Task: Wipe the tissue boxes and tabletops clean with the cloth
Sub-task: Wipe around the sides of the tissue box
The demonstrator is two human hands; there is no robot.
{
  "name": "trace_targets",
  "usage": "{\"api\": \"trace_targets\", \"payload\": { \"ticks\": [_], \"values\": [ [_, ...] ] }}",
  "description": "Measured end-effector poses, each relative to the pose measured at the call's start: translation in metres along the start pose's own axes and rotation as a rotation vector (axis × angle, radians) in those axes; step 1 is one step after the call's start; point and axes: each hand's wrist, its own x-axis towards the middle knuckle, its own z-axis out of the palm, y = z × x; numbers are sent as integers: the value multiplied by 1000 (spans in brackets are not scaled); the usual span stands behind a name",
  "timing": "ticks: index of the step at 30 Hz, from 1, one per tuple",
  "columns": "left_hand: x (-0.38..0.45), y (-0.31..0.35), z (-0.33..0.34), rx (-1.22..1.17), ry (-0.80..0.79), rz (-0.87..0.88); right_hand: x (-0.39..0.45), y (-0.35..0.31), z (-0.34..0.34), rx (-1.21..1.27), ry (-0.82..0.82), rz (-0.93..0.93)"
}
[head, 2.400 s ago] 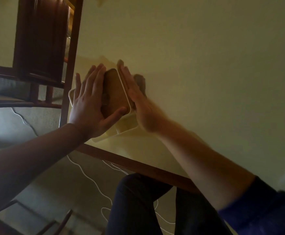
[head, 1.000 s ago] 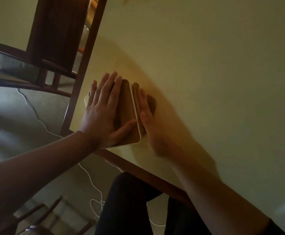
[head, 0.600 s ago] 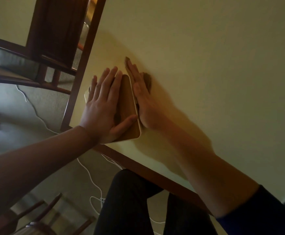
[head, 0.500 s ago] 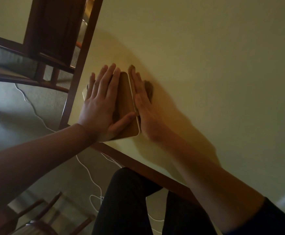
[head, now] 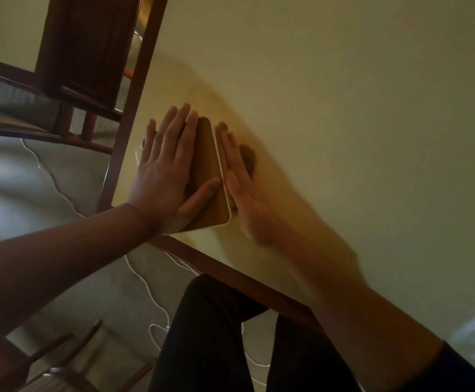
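Observation:
A tissue box (head: 209,176) with a brown wooden top and pale sides stands near the corner of the pale tabletop (head: 343,108). My left hand (head: 165,171) lies flat on its top, fingers straight, thumb spread toward me. My right hand (head: 240,188), blurred by motion, presses flat against the box's right side with straight fingers. A dark brown patch (head: 248,158), which looks like the cloth, shows just past that hand on the table side; most of it is hidden.
The table's dark wooden rim (head: 230,267) runs close in front of the box and along its left. A dark wooden chair (head: 83,52) stands beyond the left rim. A white cable (head: 146,284) lies on the floor beside my legs (head: 216,335).
My right hand has slid back toward me along the box's right side after reaching further forward. My left hand has stayed flat on the top.

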Motion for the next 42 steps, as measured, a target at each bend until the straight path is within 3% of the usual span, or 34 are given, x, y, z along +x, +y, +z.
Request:
{"api": "trace_targets", "payload": {
  "ticks": [8,24,36,42],
  "values": [
    [-1,1,1,12,10,0,79,-6,-9,-101,54,-48],
    [-1,2,0,15,8,-5,-67,9,23,168,49,75],
    [-2,4,1,13,39,3,67,-4,-11,-75,17,-53],
    [-2,4,1,15,42,6,47,-2,-5,-80,68,-67]
  ]
}}
